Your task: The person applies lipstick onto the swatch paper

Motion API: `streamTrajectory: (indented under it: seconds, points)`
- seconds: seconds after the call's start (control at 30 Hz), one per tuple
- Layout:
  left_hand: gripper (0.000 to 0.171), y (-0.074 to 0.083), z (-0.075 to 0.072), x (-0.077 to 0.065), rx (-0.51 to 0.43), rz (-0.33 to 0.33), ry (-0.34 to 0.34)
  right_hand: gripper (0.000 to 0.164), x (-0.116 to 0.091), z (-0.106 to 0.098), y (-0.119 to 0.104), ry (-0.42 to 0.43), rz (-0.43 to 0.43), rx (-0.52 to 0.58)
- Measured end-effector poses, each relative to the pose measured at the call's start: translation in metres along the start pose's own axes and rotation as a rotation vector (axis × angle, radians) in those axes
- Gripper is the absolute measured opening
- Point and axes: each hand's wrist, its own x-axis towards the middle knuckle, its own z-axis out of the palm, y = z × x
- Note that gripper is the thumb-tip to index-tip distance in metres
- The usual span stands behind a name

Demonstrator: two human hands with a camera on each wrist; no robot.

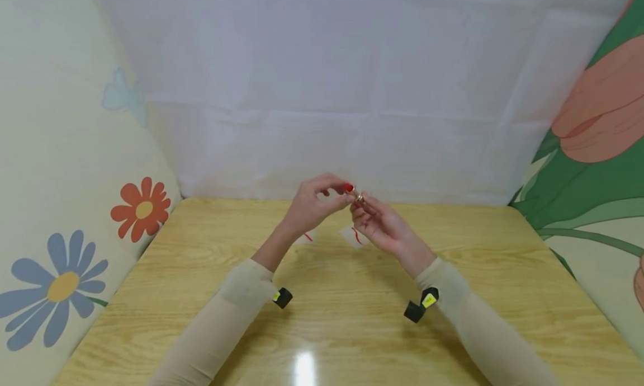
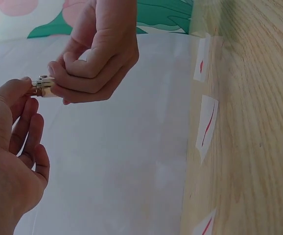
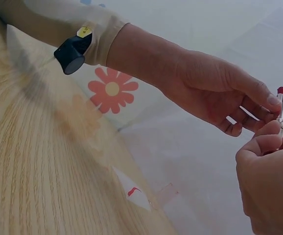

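Observation:
A lipstick with a red tip and a shiny metallic tube [image 3: 282, 105] is held between both hands above the far part of the table. My left hand [image 1: 312, 204] pinches the tube just below the red tip between thumb and fingers. Lower down, the fingers of my right hand [image 1: 379, 224] curl round the base and hide much of it. In the left wrist view the gold-coloured middle of the lipstick [image 2: 44, 87] shows between the two hands. Beneath the hands lie white paper pieces, one [image 1: 354, 236] bearing a red stroke.
The wooden table [image 1: 332, 330] meets a white cloth backdrop [image 1: 322, 95] at its far edge. Flower-patterned panels stand to the left [image 1: 60, 168] and right [image 1: 593, 207]. Another paper piece with a red mark [image 1: 306, 238] lies partly behind the left wrist.

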Motion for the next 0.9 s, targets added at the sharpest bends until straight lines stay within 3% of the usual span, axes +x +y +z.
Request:
streamTrajectory:
  seconds: [0.27, 0.6, 0.9]
  points:
    - [0.025, 0.0005, -0.0004, -0.0020, 0.005, -0.012, 0.003, 0.021, -0.0009, -0.0043, -0.0007, -0.029, -0.010, -0.027]
    - [0.024, 0.0025, 0.0005, -0.0007, 0.023, -0.016, 0.000, 0.021, -0.0023, -0.0029, -0.0010, 0.008, -0.070, -0.079]
    - [0.026, 0.0034, 0.0013, -0.0015, 0.017, -0.012, 0.002, 0.020, -0.0022, -0.0047, -0.0004, -0.029, -0.097, -0.103]
